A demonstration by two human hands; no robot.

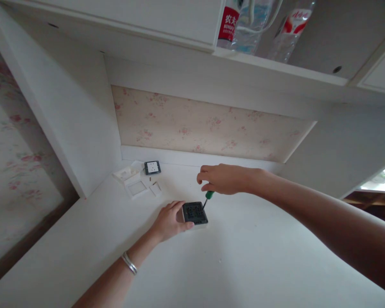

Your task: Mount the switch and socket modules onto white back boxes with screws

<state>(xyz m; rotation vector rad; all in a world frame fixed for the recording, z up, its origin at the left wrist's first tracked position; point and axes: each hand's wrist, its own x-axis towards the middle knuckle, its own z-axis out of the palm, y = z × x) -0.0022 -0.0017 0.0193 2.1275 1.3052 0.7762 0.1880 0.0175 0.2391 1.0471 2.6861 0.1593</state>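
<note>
A black, square wall socket [194,212] lies on the white tabletop, with a pale base under its edge. My left hand [170,221] grips it from the left, fingers at the far corner and thumb on the near edge. Above its right side, my right hand [223,177] is closed around the top of a green-handled screwdriver [209,195]. The shaft slants down, and its tip meets the socket near the right edge. Whether the tip sits in a screw is too small to tell.
At the back left stand a second socket [152,167] with a white face, a white frame [136,188], a small white cover [155,188] and a white box [126,172]. Overhead, a shelf [282,68] holds several plastic bottles [291,30]. A side panel [67,107] rises at left.
</note>
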